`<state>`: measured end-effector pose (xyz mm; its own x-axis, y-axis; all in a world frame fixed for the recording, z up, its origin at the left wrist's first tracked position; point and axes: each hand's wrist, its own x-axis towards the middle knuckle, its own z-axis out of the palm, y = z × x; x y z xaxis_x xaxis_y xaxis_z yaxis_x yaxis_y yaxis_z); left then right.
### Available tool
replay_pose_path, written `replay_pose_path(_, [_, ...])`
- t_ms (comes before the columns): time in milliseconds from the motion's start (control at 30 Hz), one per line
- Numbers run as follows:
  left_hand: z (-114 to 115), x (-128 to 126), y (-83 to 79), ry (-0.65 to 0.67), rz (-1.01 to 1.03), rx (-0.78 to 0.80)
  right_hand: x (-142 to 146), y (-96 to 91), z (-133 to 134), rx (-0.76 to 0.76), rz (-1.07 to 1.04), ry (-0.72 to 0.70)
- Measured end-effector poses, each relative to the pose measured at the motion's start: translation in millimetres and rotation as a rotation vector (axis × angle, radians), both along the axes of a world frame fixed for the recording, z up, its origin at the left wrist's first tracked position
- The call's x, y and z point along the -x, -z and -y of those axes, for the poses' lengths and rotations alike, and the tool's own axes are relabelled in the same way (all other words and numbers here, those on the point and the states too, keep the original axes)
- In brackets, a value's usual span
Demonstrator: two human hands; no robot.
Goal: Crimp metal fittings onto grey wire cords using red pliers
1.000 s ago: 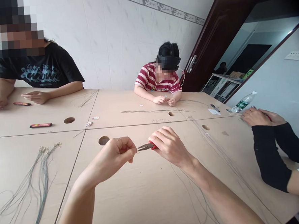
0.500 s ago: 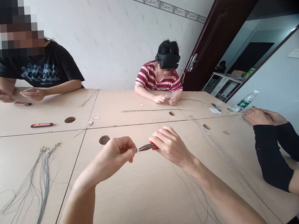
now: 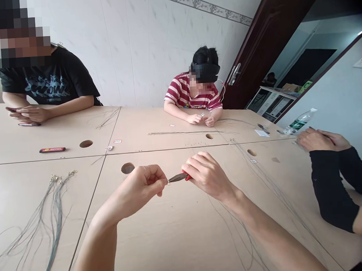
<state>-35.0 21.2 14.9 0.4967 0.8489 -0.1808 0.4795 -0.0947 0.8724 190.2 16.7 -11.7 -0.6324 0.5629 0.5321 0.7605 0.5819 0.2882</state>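
Note:
My right hand (image 3: 206, 175) is closed round red-handled pliers (image 3: 179, 177), whose thin jaws point left. The jaw tips meet a tiny metal ring (image 3: 168, 183) pinched between the thumb and fingers of my left hand (image 3: 145, 181), which is closed in a pinch. Both hands hover just above the light wooden table (image 3: 180, 229). Thin grey cords (image 3: 245, 238) trail on the table under my right forearm.
A bundle of grey cords with metal clasps (image 3: 52, 208) lies at the left. Round holes (image 3: 127, 168) dot the tabletop. A red-and-black tool (image 3: 52, 150) and a plastic bottle (image 3: 299, 122) sit farther off. Three other people sit round the table, one with black sleeves (image 3: 334, 187) at the right.
My hands have hardly moved. The person at the far left has brought both hands together, and the view has shifted slightly.

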Motion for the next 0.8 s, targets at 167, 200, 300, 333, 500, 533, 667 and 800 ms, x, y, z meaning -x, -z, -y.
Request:
replay_pose_path(167, [-0.7,-0.8,-0.5,-0.001,-0.009,0.002,-0.8,0.3,-0.9,-0.031,0.001,-0.008])
replay_pose_path(200, [-0.7,-0.7,-0.5,-0.003,-0.014,0.003,-1.0,0.2,-1.2,-0.044,-0.002,-0.011])
replay_pose_path(300, [-0.8,-0.1,-0.1,-0.002,-0.021,0.010,-1.1,-0.7,-1.9,-0.068,0.000,-0.013])
replay_pose_path(333, [-0.8,0.1,0.1,-0.002,-0.022,0.009,-1.0,-1.0,-2.1,-0.071,0.001,-0.014])
replay_pose_path(500, [-0.9,0.0,0.4,-0.010,-0.028,-0.008,-0.4,-1.1,-2.2,-0.079,0.004,-0.014])
replay_pose_path(533, [-0.8,-0.1,0.3,-0.009,-0.026,-0.010,-0.3,-1.0,-2.0,-0.077,0.006,-0.016])
replay_pose_path(667, [-0.3,0.2,0.6,-0.006,-0.028,-0.017,-0.7,-1.4,-1.2,-0.066,0.009,-0.019])
replay_pose_path(800, [-0.1,1.6,1.0,-0.001,-0.026,-0.029,-0.6,-2.2,-1.1,-0.069,0.016,-0.014])
